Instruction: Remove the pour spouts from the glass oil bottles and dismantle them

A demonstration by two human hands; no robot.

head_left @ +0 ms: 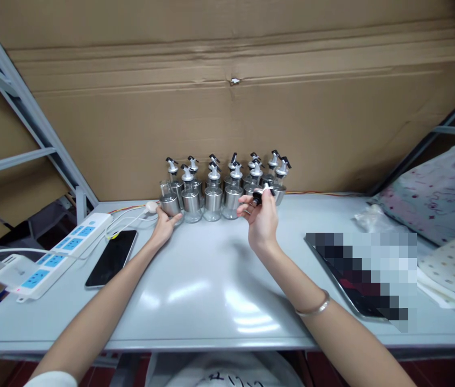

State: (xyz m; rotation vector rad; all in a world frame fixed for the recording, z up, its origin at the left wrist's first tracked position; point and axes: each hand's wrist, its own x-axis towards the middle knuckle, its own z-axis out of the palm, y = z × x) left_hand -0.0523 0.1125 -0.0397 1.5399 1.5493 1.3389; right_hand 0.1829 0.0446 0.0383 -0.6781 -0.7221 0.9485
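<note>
At the left end of the front row, my left hand (163,227) is wrapped round the lower part of an open-necked glass bottle (170,204) with a steel sleeve. That bottle has no spout on top. Raised over the table, my right hand (262,220) pinches a pour spout (258,196) with a black stopper and silver top, apart from any bottle. Several matching oil bottles (213,200) stand upright in two rows beside it, topped with silver spouts and black flip caps. My right hand partly hides the bottles at the right end.
A white power strip (66,252) with a plugged-in charger and cables lies at the left, beside a black phone (112,258). On the right lie a partly pixelated dark flat device (340,279), a crumpled plastic bag (372,219) and patterned cloth bags (433,199). Cardboard (227,118) stands behind.
</note>
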